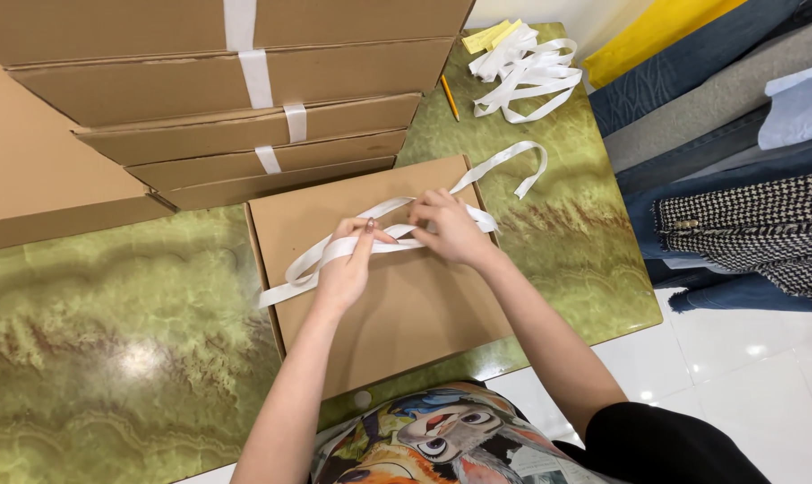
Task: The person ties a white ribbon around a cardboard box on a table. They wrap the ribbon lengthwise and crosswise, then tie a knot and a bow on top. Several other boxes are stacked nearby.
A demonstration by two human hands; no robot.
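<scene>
A flat brown cardboard box lies on the green marbled table in front of me. A white ribbon crosses its top, its ends trailing off the left edge and towards the far right. My left hand pinches the ribbon over the middle of the box. Just to its right, my right hand grips the same ribbon, the fingers of both hands nearly touching.
A stack of several flat cardboard boxes tied with white ribbon rises at the back left. A pile of loose white ribbons, yellow slips and a pencil lie at the far table end. Folded fabrics hang at right.
</scene>
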